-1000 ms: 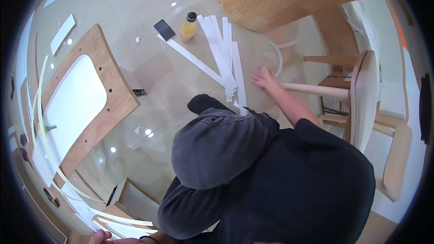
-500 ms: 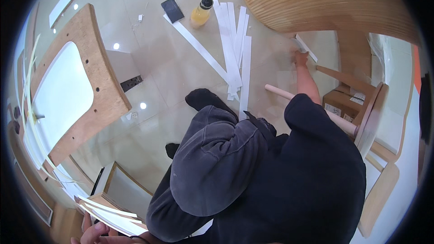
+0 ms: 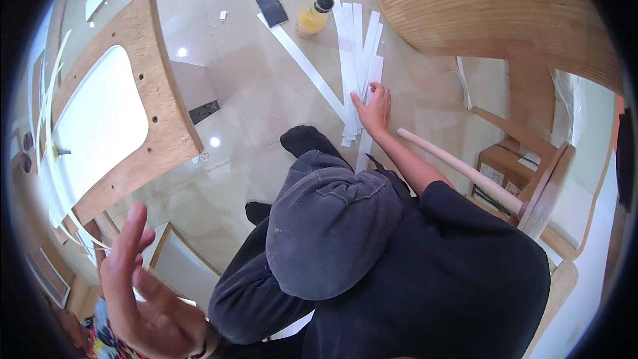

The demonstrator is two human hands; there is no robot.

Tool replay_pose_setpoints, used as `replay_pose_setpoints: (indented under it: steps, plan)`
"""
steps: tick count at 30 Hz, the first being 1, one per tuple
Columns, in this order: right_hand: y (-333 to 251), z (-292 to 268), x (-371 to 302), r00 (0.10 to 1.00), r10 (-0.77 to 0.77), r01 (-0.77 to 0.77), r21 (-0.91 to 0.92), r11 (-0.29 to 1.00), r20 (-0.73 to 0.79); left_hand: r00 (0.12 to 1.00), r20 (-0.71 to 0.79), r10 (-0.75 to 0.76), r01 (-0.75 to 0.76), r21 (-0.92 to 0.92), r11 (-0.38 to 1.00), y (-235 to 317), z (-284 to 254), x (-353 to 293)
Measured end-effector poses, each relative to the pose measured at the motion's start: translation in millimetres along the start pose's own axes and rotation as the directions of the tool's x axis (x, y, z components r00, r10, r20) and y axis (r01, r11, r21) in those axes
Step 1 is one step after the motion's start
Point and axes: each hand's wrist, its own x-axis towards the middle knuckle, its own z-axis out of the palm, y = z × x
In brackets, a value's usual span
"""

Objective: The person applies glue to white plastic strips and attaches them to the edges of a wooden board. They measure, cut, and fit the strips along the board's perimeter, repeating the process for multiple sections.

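Note:
My right hand [image 3: 375, 110] reaches over the right side of a pile of white strips [image 3: 349, 60] on the floor. Its thumb and fingers are apart; contact with the strips cannot be made out. Raised at the lower left, my left hand [image 3: 149, 299] has its fingers stretched out and holds nothing visible. Close behind it stands a white panel with a wooden edge [image 3: 183, 259], partly hidden by the hand. One longer white strip [image 3: 309, 73] slants from a dark flat block [image 3: 271, 8] toward the pile.
A bottle of yellow liquid [image 3: 311, 20] stands beside the pile. At left is a wooden frame with holes [image 3: 166, 93]; at right, a pale round rod [image 3: 458, 169], cardboard box [image 3: 508, 166] and ribbed wooden surface [image 3: 492, 6]. Another person's patterned clothing [image 3: 100, 332] shows lower left.
My right hand has moved left from the strip near the cardboard to the pile. My left hand has come up and opened; the white strips by it are no longer in its fingers.

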Motion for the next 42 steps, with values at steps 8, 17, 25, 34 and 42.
replay_pose_setpoints:
  steps: [8,17,25,34,42]
  plan:
    - [3.2,-2.3,21.7,0.902,0.246,-0.335,0.216,0.917,0.353,0.997,-0.076,0.020,-0.026,-0.079,0.997,-5.0,12.8,1.8]
    - [25.2,4.9,65.2,0.962,0.085,-0.142,0.209,0.967,0.258,0.902,-0.340,-0.264,0.138,-0.354,0.925,-22.8,6.0,-8.1]
    - [-25.3,-64.5,34.4,0.976,0.180,-0.212,0.710,0.672,0.121,0.959,0.054,-0.278,0.254,-0.598,0.760,-6.8,38.2,3.2]
    - [-151.3,-168.5,6.6,0.937,-0.111,-0.314,0.937,0.154,0.332,0.838,0.540,-0.081,0.502,-0.703,0.503,1.2,127.3,8.1]
    - [-187.2,-146.0,-7.7,0.636,-0.650,-0.516,0.855,0.043,0.416,0.838,0.524,-0.149,0.543,-0.825,0.153,2.7,180.6,20.0]
